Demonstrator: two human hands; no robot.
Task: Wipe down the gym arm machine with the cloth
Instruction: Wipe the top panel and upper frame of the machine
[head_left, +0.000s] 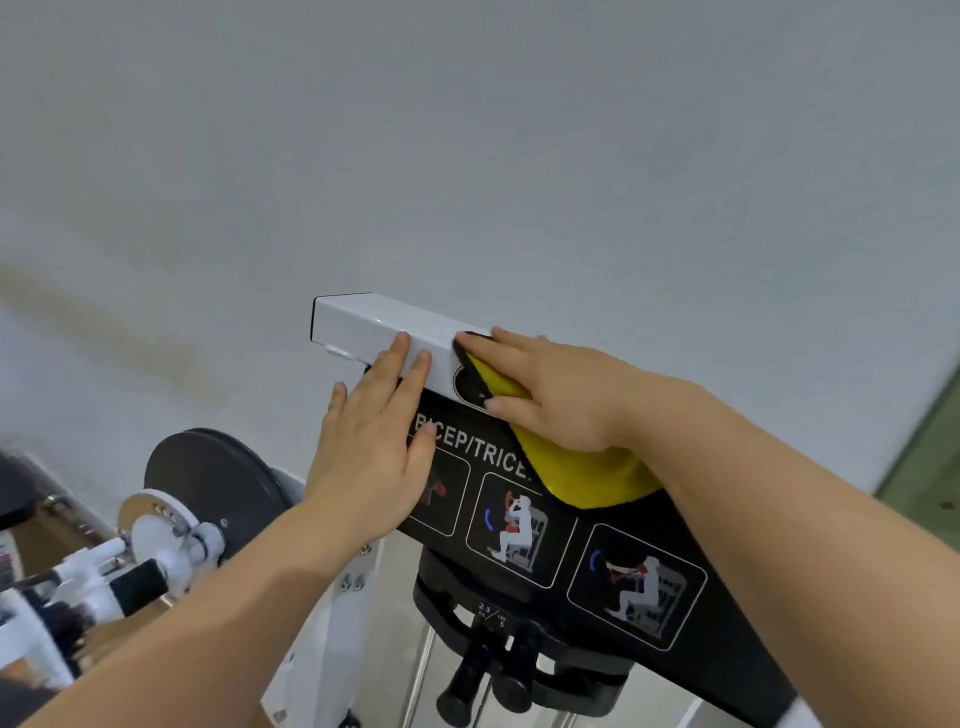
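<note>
Both your hands lie flat at the top of the machine (691, 525), with the cloth (582, 467) under the right one.

At far left, a dark disc (218, 478) and white handles (104, 571) sit low, blurred and cut off by the frame edge. Your left hand (374, 457) rests with straight fingers on the black label panel (519, 566), its fingertips reaching the near edge of the white beam (363, 325); it holds nothing and hides the first picture and part of the lettering. The beam's left end is bare and stops at a square black-edged corner, with only pale wall (467, 156) beyond and above. Your right hand (561, 395) presses the yellow cloth flat where beam meets panel, fingers extended. The cloth hangs down over the panel, covers the end of the lettering and hides the beam's right part. Below the panel, a black knob (493, 670) is hard to make out.
</note>
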